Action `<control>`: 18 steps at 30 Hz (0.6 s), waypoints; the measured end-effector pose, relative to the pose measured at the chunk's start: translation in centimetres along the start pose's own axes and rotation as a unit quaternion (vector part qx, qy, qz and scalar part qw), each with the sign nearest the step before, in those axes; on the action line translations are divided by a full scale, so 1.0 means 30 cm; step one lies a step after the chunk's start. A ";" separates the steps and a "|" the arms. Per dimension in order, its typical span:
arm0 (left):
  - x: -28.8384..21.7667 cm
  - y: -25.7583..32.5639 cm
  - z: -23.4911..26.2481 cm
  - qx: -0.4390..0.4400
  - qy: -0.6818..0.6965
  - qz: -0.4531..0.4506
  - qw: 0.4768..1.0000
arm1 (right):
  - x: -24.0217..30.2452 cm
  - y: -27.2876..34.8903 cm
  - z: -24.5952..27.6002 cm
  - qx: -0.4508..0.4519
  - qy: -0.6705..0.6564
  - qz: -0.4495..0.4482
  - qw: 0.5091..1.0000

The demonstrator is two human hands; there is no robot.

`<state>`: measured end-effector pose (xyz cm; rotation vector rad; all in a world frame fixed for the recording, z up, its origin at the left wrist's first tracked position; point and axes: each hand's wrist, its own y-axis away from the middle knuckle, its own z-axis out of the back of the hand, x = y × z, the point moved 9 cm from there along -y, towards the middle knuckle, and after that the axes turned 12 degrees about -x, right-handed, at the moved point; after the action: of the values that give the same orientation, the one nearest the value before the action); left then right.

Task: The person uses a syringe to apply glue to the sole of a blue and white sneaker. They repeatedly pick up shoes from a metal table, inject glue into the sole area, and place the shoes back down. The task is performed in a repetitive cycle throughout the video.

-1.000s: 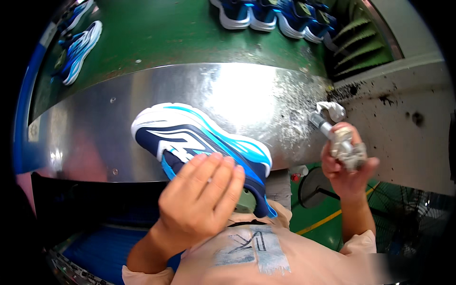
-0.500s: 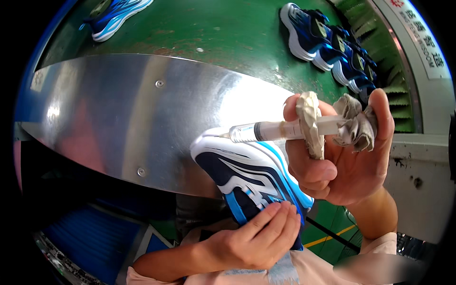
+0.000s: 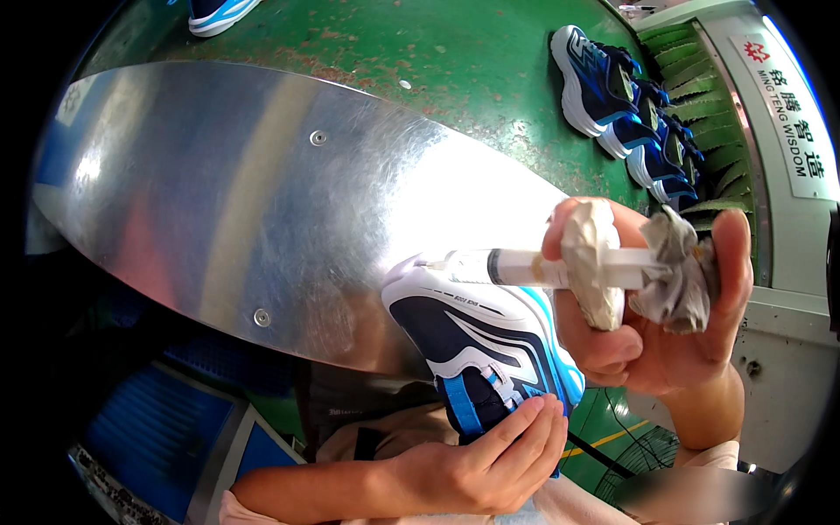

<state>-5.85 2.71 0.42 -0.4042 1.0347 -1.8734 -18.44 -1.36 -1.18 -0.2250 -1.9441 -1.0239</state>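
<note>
Navy-and-white sneaker (image 3: 486, 350) sat clamped at its heel in my left hand (image 3: 477, 459), fingers curled round it. My right hand (image 3: 652, 319) gripped a rag-wrapped syringe (image 3: 560, 267), its tip touching the toe edge; I judged the application begun, most of the edge left.

**Around the work: steel, green belt and waiting shoes**

A curved sheet-metal surface (image 3: 262, 201) with screw heads spans the middle. Beyond it lies a worn green belt (image 3: 420, 52). A row of dark-blue shoes (image 3: 630, 114) with white soles stands at its right, beside green slats (image 3: 709, 79). Another blue-and-white shoe (image 3: 219, 10) sits at the top edge. A blue crate (image 3: 149, 437) shows lower left.
</note>
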 end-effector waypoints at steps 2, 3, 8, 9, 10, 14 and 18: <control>-0.001 0.000 0.001 -0.002 0.002 0.005 1.000 | 0.012 0.029 0.027 -0.014 0.013 0.037 0.999; -0.004 -0.001 0.000 -0.005 0.003 0.011 1.000 | 0.014 0.049 0.035 -0.019 0.013 0.052 0.998; -0.025 0.033 -0.023 -0.001 0.046 0.051 0.998 | -0.025 0.145 0.126 -0.019 0.017 0.072 0.997; -0.026 0.032 -0.023 -0.003 0.041 0.049 0.998 | -0.039 0.170 0.148 -0.020 0.010 0.075 0.997; -0.028 0.031 -0.023 -0.006 0.036 0.046 0.998 | -0.064 0.191 0.168 -0.021 -0.003 0.073 0.997; -0.033 0.022 -0.025 0.024 0.038 0.047 0.998 | -0.147 0.284 0.234 -0.027 -0.041 0.078 0.996; -0.028 0.015 -0.032 0.055 0.035 0.056 0.996 | -0.227 0.358 0.271 -0.067 -0.058 0.070 0.994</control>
<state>-5.78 3.78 -0.41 -0.2125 0.9749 -1.8445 -14.08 13.04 -2.46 -0.4994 -1.9331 -1.0688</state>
